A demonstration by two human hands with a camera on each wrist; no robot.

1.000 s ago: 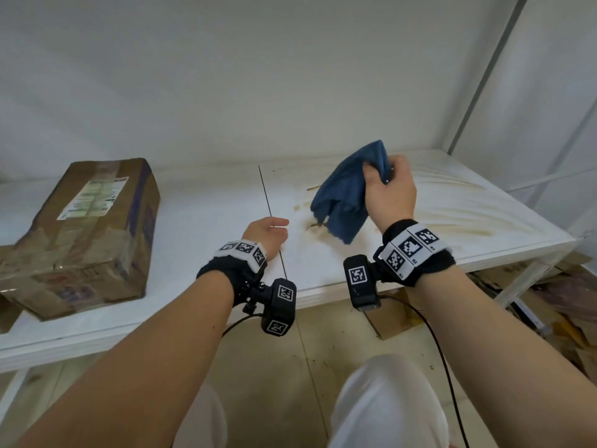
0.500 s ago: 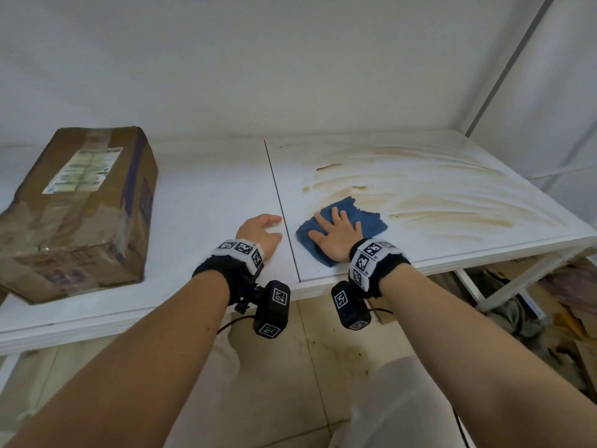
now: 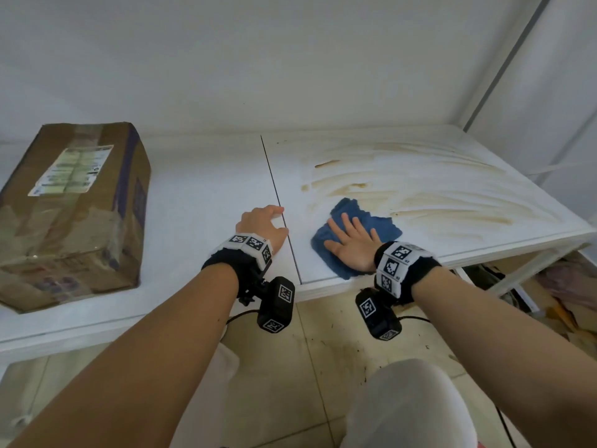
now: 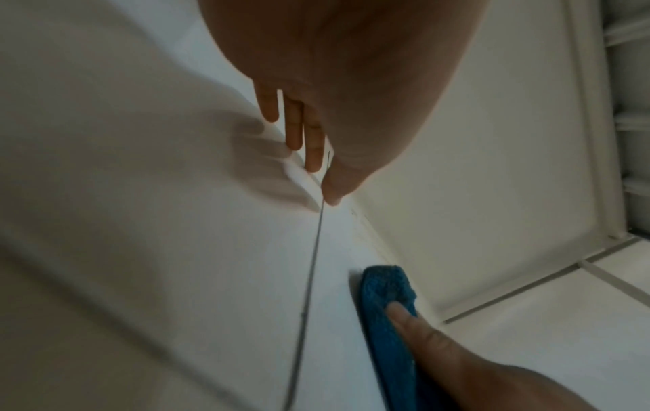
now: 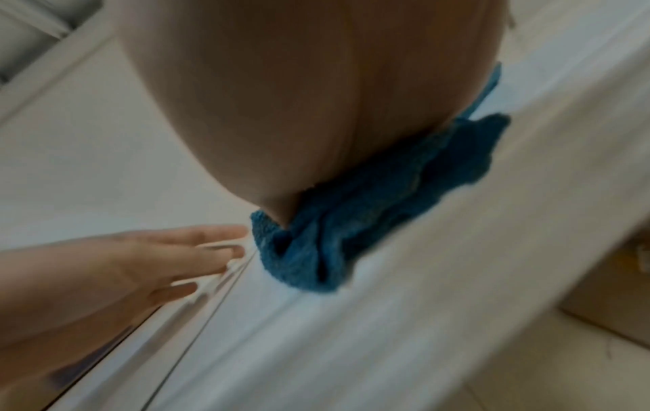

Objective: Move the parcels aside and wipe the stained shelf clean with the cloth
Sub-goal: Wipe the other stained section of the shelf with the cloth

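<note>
A blue cloth [image 3: 384, 223] lies on the white shelf [image 3: 206, 189] near its front edge, right of the seam between the two boards. My right hand [image 3: 350, 240] presses flat on it with fingers spread; the cloth [image 5: 369, 205] bunches under the palm in the right wrist view. Brown streaky stains [image 3: 420, 195] spread across the right board beyond the cloth. My left hand [image 3: 263, 221] rests on the shelf just left of the seam, fingers straight [image 4: 295, 133], holding nothing. A taped cardboard parcel [image 3: 74, 208] sits at the far left of the shelf.
A white wall backs the shelf, and a metal upright [image 3: 504, 59] stands at the right rear corner. Under the shelf's right end lie cardboard and clutter [image 3: 555, 292] on the tiled floor [image 3: 323, 367]. My knees show below the shelf's front edge.
A second ago my right hand held the cloth bunched above the shelf; it has come down and now presses it flat. Since half a second ago little has moved. The left hand stays put.
</note>
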